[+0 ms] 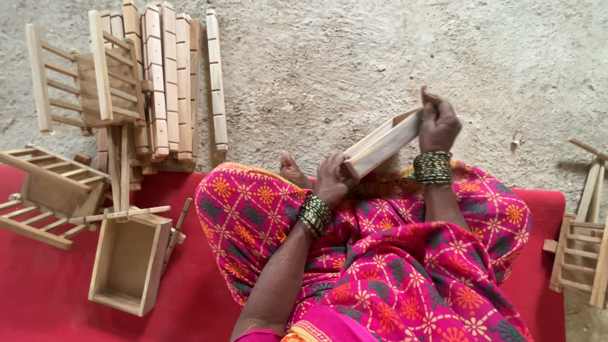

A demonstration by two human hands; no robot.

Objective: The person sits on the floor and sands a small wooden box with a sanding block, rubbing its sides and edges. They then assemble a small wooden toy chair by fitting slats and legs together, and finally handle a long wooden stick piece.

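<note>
While the person sits cross-legged on the red mat (pixel 50 285), both hands are clasped on a shallow pale wooden tray frame with raised side rails (pixel 382 143), held in the air above the lap and just past the mat's far edge, over the rough grey concrete floor (pixel 354 57). The left hand (pixel 334 179) grips the near, lower end, fingers wrapped around the corner; the right hand (pixel 438 122) pinches the far, upper end from above, so the frame tilts up to the right. Stacks of green and gold bangles (pixel 433 167) sit on both wrists, and a bare foot (pixel 292 171) shows just beside the left hand, against the pink floral cloth (pixel 405 253) over the knees.

At the mat's left edge lie an open pale wooden box (pixel 130 265) and a slatted wooden ladder-like frame (pixel 47 190). Beyond the mat's far left corner, on the floor, a bundle of notched wooden strips (pixel 171 76) lies side by side. More slatted pieces (pixel 582 253) rest off the mat's right edge.

As I judge it, the risk lies in the narrow pinch at the upper end: if it slackens, the tilted frame could pivot out of the lower hand and drop onto the foot or the concrete, bruising a corner or loosening a joint. Twisting the two ends against each other could also strain the thin rails.
</note>
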